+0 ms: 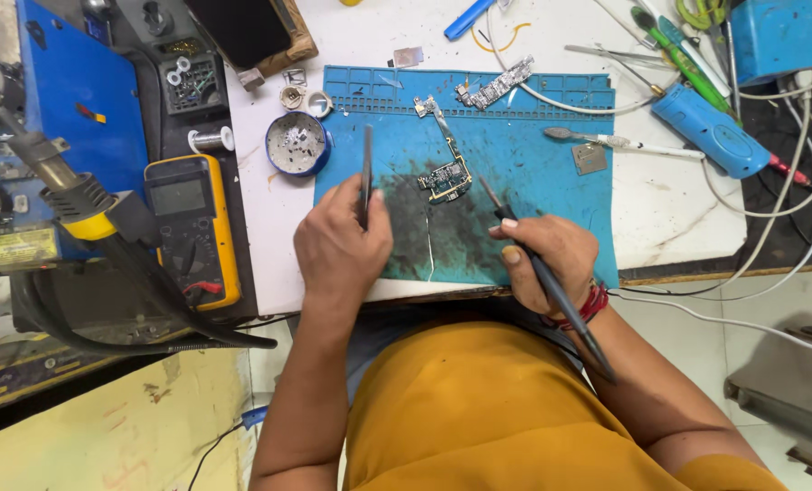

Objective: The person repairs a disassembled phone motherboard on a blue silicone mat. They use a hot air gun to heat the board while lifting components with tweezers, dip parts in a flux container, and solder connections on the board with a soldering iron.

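The blue work mat [533, 182] lies on the white desk [679, 209], and everything here is placed against it. Near the mat's middle sits a small circuit board [446, 179], with a narrow strip running from it toward the mat's far edge. A dark sooty smear spreads over the mat just on the near side of the board.

The left hand [340, 244] rests at the mat's left near corner; its fingers are closed around dark tweezers [367, 173] that stand upward along the mat's left part, their tip well short of the board — just to its left. The right hand [546, 259] lies on the mat's near edge, right of the board, fingers pinched narrow on a slim dark soldering tool [544, 277] held like a pen. Its thin tip [484, 183] points toward the board and stops just beside it; whether it touches I cannot tell. A red thread band circles that wrist.

At the mat's far edge lies a second, long circuit board [495, 85]. Off the mat's left edge stands a round blue dish [297, 144] of metal scraps, and further left a yellow multimeter [194, 227]. Off the mat's right far corner lies a blue handheld tool [711, 130] — cables trail around it. A small metal plate [590, 158] rests on the mat's right part.
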Tool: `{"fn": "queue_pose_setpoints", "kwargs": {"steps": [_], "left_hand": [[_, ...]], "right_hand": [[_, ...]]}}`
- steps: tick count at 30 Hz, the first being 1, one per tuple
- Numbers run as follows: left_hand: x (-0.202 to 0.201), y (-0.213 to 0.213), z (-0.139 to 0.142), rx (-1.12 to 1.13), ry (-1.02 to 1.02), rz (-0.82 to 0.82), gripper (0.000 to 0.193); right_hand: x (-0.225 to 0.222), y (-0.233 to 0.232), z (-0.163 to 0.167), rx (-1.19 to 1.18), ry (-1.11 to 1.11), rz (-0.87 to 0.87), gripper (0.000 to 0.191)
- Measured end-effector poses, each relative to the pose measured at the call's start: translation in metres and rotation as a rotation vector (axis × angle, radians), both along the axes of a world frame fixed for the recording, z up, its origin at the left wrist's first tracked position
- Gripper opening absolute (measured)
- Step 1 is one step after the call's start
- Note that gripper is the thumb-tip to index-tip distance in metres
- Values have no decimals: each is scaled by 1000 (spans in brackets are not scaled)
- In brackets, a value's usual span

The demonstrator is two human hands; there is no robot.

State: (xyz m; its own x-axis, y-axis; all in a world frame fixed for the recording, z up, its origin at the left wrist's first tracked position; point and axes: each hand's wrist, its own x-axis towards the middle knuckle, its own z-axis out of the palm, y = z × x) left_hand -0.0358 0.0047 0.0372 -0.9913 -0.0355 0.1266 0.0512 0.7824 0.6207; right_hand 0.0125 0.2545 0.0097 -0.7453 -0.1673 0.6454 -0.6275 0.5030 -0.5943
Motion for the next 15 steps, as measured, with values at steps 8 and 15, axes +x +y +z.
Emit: {"fn": "queue_pose_setpoints", "kwargs": {"steps": [8, 15], "left_hand": [[38, 22, 12, 156, 367, -164, 26], [78, 57, 4, 742, -204, -423, 19]], "right_hand": [[18, -4, 21, 82, -16, -106, 32], [12, -11, 37, 302, -33, -4, 65]]}}
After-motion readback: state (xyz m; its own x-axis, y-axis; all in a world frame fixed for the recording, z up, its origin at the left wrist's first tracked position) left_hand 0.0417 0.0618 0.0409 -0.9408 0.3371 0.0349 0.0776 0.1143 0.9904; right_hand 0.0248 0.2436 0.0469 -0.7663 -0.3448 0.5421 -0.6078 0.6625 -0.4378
